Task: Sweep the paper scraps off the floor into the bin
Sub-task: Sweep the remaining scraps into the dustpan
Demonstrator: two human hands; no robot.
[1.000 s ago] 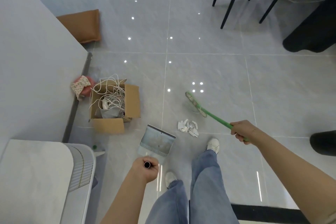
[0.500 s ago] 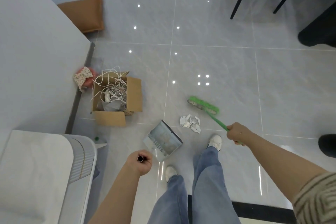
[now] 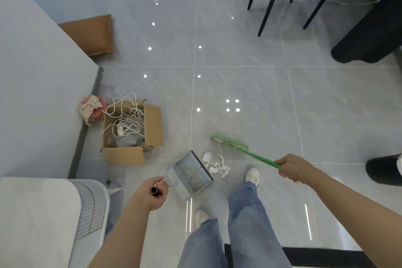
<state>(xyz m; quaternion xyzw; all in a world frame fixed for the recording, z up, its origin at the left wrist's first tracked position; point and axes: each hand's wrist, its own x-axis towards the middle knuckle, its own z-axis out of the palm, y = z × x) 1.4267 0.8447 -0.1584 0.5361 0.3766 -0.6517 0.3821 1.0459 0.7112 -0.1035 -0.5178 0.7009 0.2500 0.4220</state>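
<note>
A small heap of white paper scraps (image 3: 215,164) lies on the grey floor tiles just in front of my feet. A metal dustpan (image 3: 189,175) rests on the floor with its lip touching the left side of the heap. My left hand (image 3: 154,192) grips the top end of the dustpan's upright handle. My right hand (image 3: 292,167) grips the green handle of a broom, whose head (image 3: 229,142) sits on the floor just beyond and to the right of the scraps.
An open cardboard box (image 3: 130,130) full of white cords stands to the left of the dustpan, beside a wall. A white appliance (image 3: 50,220) fills the lower left. Black chair legs (image 3: 269,0) stand at the far right, and a dark shoe (image 3: 384,168) sits at the right edge.
The broom head has swung round, closer to the scraps. The dustpan has turned and slid right until its lip meets the heap.
</note>
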